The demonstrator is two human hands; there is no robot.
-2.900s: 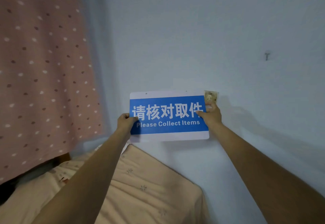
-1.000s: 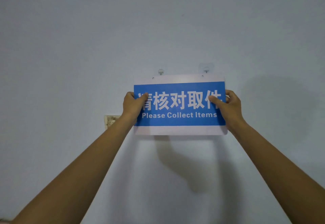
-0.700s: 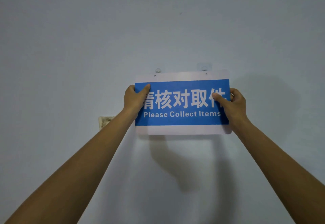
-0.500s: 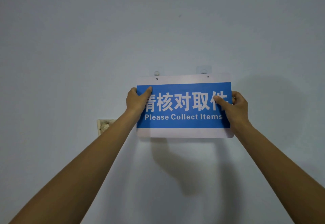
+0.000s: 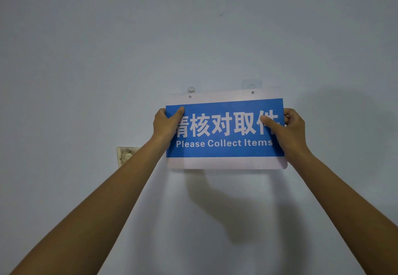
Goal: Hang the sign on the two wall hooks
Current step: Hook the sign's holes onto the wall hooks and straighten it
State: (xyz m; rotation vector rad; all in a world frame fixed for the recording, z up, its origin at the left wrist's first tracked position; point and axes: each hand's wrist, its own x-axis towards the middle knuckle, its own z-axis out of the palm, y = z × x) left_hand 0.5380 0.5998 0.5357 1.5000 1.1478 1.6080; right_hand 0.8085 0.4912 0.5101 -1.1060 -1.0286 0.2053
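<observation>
A blue and white sign [image 5: 224,145] reading "Please Collect Items" is pressed flat against the pale wall. My left hand [image 5: 167,123] grips its left edge and my right hand [image 5: 289,130] grips its right edge, thumbs on the front. Two small holes sit in the sign's white top strip. The left wall hook [image 5: 190,89] shows just above the left hole. The right wall hook [image 5: 251,85], on a clear adhesive pad, pokes out above the top edge, just left of the right hole. Neither hook passes through a hole.
A yellowed wall socket [image 5: 126,155] is mounted left of the sign, partly behind my left forearm. The wall around it is plain pale blue-grey; my arms cast a shadow below the sign.
The sign rose from low by the bed up to the hooks. In the last second it shifted slightly right and dropped a little, so both hooks show above its top edge.
</observation>
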